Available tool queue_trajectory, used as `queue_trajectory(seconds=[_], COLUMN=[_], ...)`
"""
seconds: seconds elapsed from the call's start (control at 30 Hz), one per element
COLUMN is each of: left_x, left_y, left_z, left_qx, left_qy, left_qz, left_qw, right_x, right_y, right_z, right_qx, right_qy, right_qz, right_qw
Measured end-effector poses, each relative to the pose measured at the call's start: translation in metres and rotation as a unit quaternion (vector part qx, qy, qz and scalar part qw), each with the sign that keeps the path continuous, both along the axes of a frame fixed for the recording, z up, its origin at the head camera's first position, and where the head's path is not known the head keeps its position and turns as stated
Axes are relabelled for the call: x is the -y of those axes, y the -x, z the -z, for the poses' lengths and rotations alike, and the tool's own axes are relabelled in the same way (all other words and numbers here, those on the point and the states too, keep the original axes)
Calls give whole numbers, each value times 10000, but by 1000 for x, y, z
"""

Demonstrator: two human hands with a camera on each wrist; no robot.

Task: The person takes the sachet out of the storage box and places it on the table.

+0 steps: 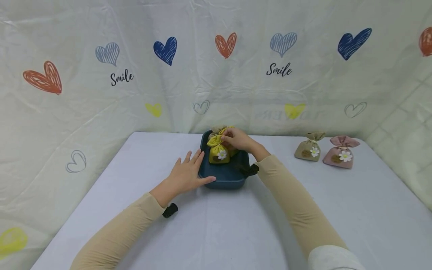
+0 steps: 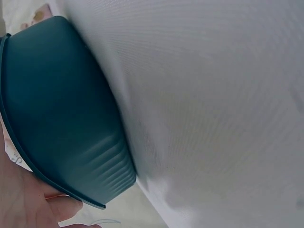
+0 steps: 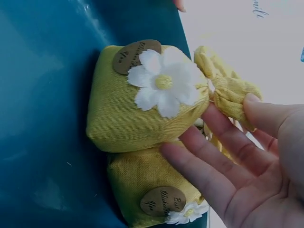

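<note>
A dark blue-green plastic basket (image 1: 222, 184) stands on the table, several small cloth sachets inside toward its back. My right hand (image 1: 240, 139) pinches the gathered top of a yellow sachet (image 1: 218, 154) with a white flower and a brown oval tag. In the right wrist view, this yellow sachet (image 3: 137, 102) touches a second yellow sachet (image 3: 142, 173) beside it. My left hand (image 1: 186, 174) lies with spread fingers on the basket's left rim. The left wrist view shows the basket's outer wall (image 2: 61, 99) and the fingers at its edge.
On the right of the table sit a beige-green sachet (image 1: 308, 150) and a pink sachet (image 1: 341, 153), each with a white flower. A white cloth (image 1: 202, 75) printed with hearts hangs behind the table (image 1: 209, 232). Dark wrist-strap pieces show near both wrists.
</note>
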State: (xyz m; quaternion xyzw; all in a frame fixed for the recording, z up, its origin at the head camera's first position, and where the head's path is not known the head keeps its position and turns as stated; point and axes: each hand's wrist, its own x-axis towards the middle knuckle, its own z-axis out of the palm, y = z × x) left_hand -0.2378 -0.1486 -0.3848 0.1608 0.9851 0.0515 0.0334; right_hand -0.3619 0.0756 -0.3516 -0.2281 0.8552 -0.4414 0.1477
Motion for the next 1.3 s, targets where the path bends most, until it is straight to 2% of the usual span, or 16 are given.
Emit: queue_trajectory(seconds=[0.33, 0.93, 1.3], left_x=[0, 3, 1], left_y=[2, 4, 3], left_z=[2, 3, 2], left_qx=[12, -41, 14], left_qy=[7, -1, -18], left_qz=[-7, 19, 11], left_qw=[10000, 10000, 10000], right_x=[-2, -11, -19], right_y=[-6, -25, -40], right_z=[-13, -41, -43], right_qx=[-238, -363, -546], right_qy=[361, 383, 512], right_qz=[15, 183, 184], right_qw=[9991, 9984, 9970])
